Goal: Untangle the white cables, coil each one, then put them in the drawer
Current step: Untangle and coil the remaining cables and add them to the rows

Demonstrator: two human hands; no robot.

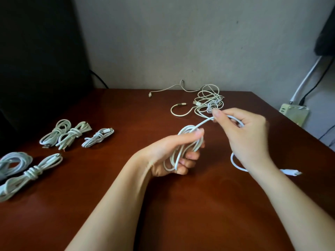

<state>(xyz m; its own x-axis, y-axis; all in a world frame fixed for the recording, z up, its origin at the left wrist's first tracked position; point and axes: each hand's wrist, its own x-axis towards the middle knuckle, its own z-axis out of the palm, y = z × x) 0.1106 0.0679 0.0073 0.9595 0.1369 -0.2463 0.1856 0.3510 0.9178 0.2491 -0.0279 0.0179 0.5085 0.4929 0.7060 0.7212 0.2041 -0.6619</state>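
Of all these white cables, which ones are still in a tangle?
The heap at the table's far edge, by the wall: its loops sprawl loose. The five bundles on the left are compact, and the held cable is half coiled.

The table [112, 200] is a plain, glossy reddish-brown. The partly coiled cable [202, 124] over its middle is bright white. The tangle of cables [208, 98] near the far edge is duller, cream to off-white. The coiled bundles [72, 133] by the left edge are white to pale grey. Beyond the right edge, the power strip [293, 114] is pale yellow-green and the wall [163, 42] is grey-beige.
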